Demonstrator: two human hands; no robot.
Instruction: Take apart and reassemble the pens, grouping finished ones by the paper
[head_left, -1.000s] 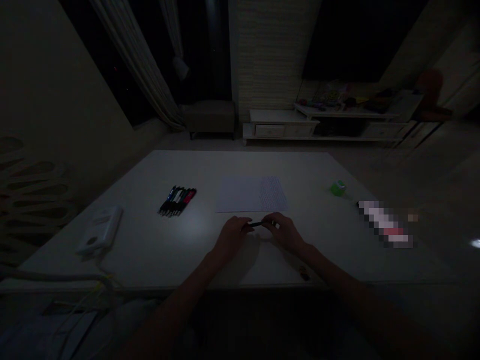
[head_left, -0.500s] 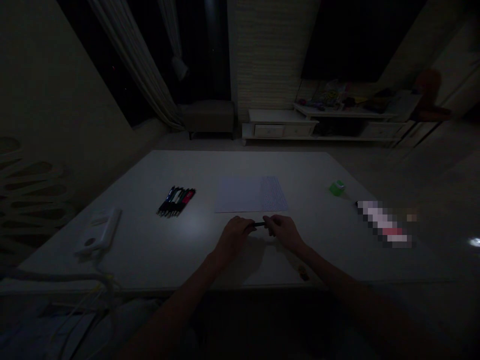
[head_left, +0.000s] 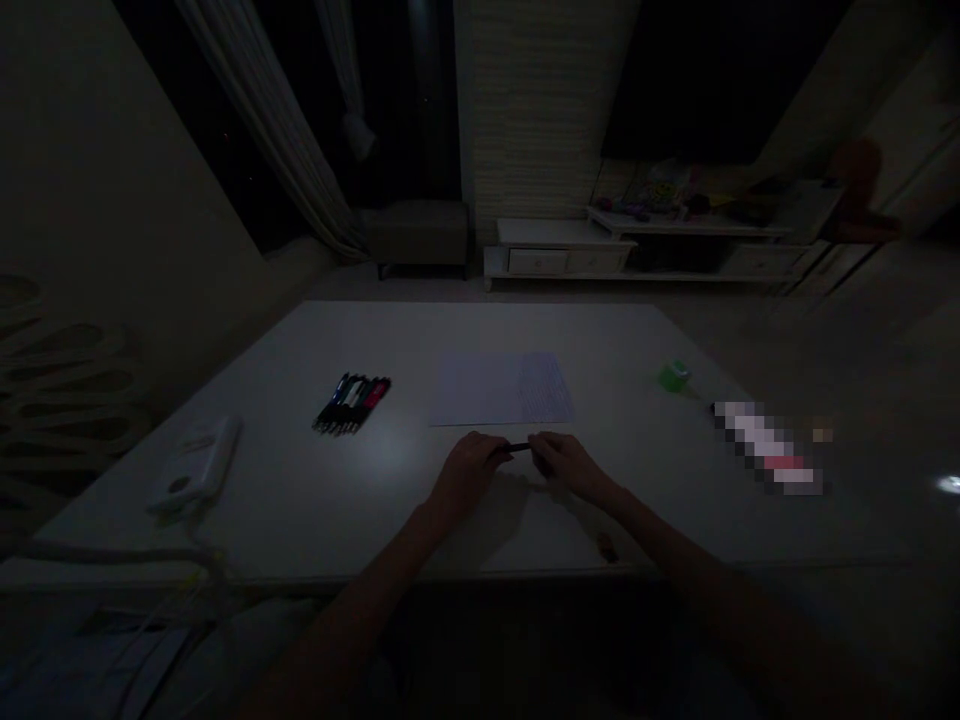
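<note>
A dark, slim pen (head_left: 518, 447) lies level between my hands, just above the near part of the white table. My left hand (head_left: 474, 463) is closed on one end of it. My right hand (head_left: 568, 462) pinches the other end, and only the middle of the pen shows. Just beyond the hands is a sheet of paper (head_left: 480, 388), blank on its left side and covered with written lines on its right. To the left, a row of several pens (head_left: 351, 404) lies side by side on the table.
At the left of the table (head_left: 405, 330) sits a white box-like device (head_left: 199, 462) with a cable. A green object (head_left: 674, 376) and a pixelated item (head_left: 769, 445) are at the right. A small dark and orange thing (head_left: 606, 546) lies near the front edge, by my right forearm.
My right fingers have shifted slightly and curled closer round their end of the pen. My left hand and the things on the table stay put.
</note>
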